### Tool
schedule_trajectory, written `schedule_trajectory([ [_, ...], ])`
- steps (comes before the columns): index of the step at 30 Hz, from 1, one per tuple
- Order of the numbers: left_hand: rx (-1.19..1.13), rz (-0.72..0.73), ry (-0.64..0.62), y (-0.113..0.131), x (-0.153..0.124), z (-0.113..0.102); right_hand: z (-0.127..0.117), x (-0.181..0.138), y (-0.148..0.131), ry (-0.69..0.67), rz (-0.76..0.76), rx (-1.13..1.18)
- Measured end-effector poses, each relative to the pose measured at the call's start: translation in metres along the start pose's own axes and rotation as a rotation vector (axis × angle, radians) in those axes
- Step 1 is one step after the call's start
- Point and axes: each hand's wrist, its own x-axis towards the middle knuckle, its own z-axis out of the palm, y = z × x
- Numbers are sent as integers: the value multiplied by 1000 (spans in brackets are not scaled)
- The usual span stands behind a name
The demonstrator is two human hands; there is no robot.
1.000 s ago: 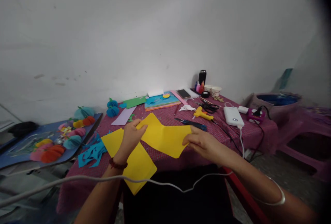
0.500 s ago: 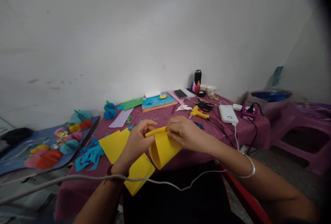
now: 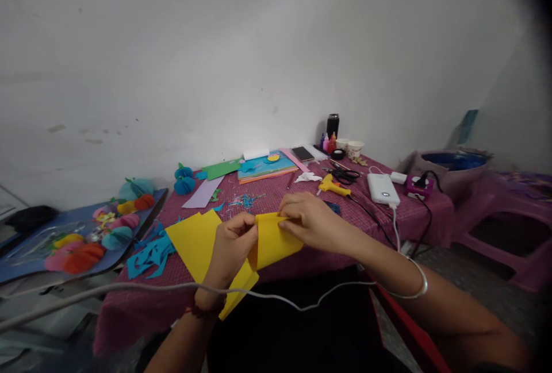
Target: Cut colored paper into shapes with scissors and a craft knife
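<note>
A yellow paper sheet [image 3: 272, 243] is bent double in front of me, above the near edge of the maroon-clothed table [image 3: 276, 195]. My left hand [image 3: 232, 248] pinches its left side with fingers closed. My right hand [image 3: 311, 221] pinches the top edges together from the right. A second yellow sheet [image 3: 196, 242] lies flat on the table under my left hand, its corner hanging over the edge.
Blue paper scraps [image 3: 149, 253] lie left. A stack of coloured sheets [image 3: 265, 167], a yellow glue gun [image 3: 333, 188], scissors [image 3: 342, 175], a white power bank [image 3: 382, 189] and cups [image 3: 351, 147] sit farther back. A board with paper balls [image 3: 81, 235] stands left. A white cable [image 3: 276, 298] crosses my arms.
The spread yellow sheet was folded over: my right hand carried its right end to meet the left. Both hands now pinch the joined edges and the fold sits flatter.
</note>
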Motion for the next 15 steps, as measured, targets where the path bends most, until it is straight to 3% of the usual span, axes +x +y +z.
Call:
schedule_trajectory([
  [8, 81, 159, -21, -1, -5, 1, 2, 0, 0, -4, 44, 52],
  [15, 114, 159, -10, -2, -5, 3, 3, -1, 1, 3, 2, 48],
])
